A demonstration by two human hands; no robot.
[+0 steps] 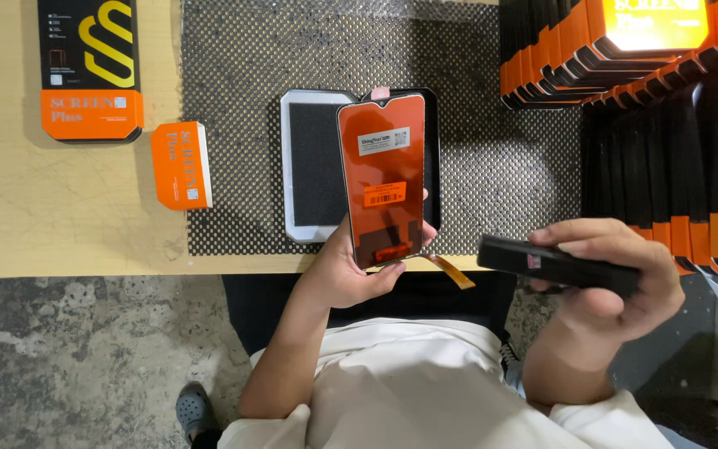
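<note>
Here, left hand clasped round the lower end of a phone screen panel, thumb along one long edge, fingertips on the other, panel held upright over the near edge of the desk. Orange-tinted film over the glass, teardrop notch at the top, a white rectangular sticker high up, a smaller orange barcode sticker mid-face. Thin orange flex ribbon dangling from the bottom corner. Likely light, stiff, brittle and slick under the film; best gripped by the long edges as now, never by the ribbon, no squeeze across the face.

Right hand closed over a flat black box, held level over the lap, well apart from the panel; small reddish mark on its side.

Behind the panel, an opened tray on a black-and-white dotted mat: white rim, dark foam pad inside, dark lid just showing past the panel's right edge.

Left of the mat, a small orange sleeve with white lettering, lying on bare wood. Further left at the top, a black box with a yellow curved emblem and an orange lower band.

At the right, rows of black-and-orange boxes standing on edge, tightly packed; at top right a fanned stack with a glaring orange face uppermost.
</note>
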